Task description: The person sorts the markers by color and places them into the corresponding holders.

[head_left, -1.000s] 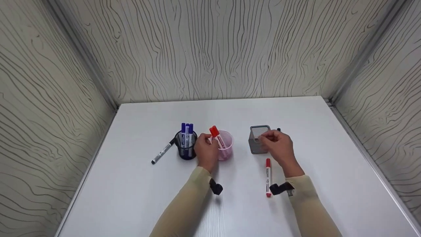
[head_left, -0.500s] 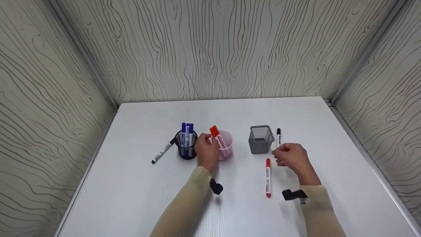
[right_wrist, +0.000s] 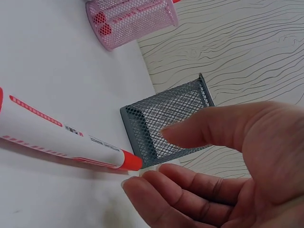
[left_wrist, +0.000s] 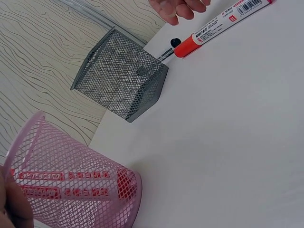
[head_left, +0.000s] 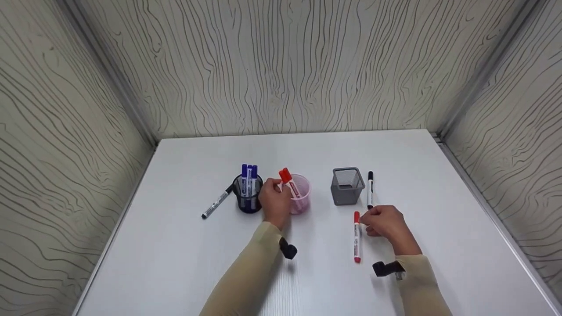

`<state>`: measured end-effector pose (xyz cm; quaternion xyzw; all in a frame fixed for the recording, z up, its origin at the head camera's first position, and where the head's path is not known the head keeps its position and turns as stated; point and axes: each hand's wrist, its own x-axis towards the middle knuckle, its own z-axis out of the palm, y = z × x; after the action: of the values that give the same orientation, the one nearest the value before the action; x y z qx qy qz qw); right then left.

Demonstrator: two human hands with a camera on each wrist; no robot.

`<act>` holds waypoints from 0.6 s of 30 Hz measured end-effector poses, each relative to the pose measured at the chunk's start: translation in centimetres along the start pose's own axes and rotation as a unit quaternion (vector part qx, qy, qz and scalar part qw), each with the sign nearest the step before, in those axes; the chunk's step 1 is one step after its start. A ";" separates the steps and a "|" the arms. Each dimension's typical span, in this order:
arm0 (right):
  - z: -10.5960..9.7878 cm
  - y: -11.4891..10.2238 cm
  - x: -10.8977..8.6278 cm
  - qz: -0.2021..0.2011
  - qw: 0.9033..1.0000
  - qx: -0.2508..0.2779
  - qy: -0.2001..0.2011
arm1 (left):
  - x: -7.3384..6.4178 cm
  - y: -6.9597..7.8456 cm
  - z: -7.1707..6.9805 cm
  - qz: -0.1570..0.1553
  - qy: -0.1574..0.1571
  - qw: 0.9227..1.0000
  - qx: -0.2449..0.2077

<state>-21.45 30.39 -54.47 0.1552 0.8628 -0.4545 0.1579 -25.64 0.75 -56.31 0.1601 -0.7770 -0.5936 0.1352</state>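
My left hand [head_left: 275, 204] grips the rim of a pink mesh pen cup [head_left: 303, 205], fingers curled at its left side. Two red whiteboard markers [head_left: 290, 181] lean in that cup, caps up; the left wrist view shows them through the mesh [left_wrist: 90, 185]. Beside the red cap of a whiteboard marker [head_left: 357, 239] lying on the table is my right hand [head_left: 385, 221]. Its thumb and fingers stand apart with nothing between them in the right wrist view, fingertips close to the cap [right_wrist: 132, 161].
A square grey mesh cup [head_left: 345, 195] stands right of the pink one, with a black-capped marker [head_left: 370, 188] lying beside it. At left, a dark round mesh cup [head_left: 249, 204] holds blue-capped markers [head_left: 249, 177]. Another black marker [head_left: 215, 205] lies left of it.
My right hand has come away from the grey cup, toward me and to the right, and is now beside the lying red marker's cap. The left hand has stayed at the pink cup.
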 end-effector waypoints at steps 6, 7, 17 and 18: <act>0.6 0.4 0.2 0.008 1.000 -0.007 0.004 | 0.0 0.0 0.0 -0.004 -0.003 1.000 -0.004; 0.7 0.5 0.3 0.009 1.000 -0.011 0.004 | 0.0 -0.1 0.0 -0.003 -0.003 1.000 -0.005; 1.7 1.0 0.3 0.032 0.999 -0.032 0.011 | 0.2 -0.3 0.1 -0.003 -0.005 1.000 -0.005; 1.8 0.9 0.2 0.032 0.999 -0.037 0.013 | 0.2 -0.3 0.2 -0.006 -0.006 1.000 -0.007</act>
<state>-21.04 29.44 -56.19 0.1824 0.8754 -0.4153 0.1671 -25.84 0.72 -56.68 0.1605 -0.7728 -0.6007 0.1277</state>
